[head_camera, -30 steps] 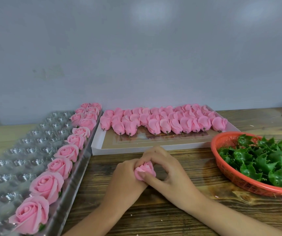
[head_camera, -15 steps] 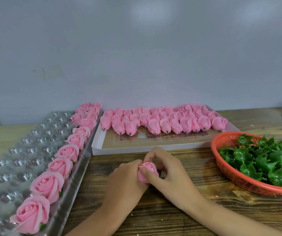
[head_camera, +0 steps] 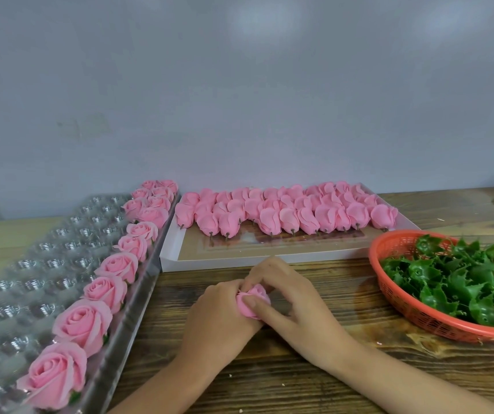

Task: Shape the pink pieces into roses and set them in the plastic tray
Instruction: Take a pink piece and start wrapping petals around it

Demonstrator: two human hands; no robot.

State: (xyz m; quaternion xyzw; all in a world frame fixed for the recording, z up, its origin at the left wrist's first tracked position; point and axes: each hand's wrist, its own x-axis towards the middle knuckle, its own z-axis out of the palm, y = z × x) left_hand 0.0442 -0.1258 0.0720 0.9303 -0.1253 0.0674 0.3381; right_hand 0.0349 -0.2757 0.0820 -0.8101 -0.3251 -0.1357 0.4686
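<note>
Progress: single column of finished roses, doubled at far end, lines the side of plastic tray nearest my hands; most clear moulded cups unfilled. Many closed buds wait in white box. My left hand grips pink piece over table; my right hand pinches its outer petals. Petals thin, matte, soft-looking; stem probably hidden in left fist. Green calyxes, glossy and spiky, in orange mesh basket.
</note>
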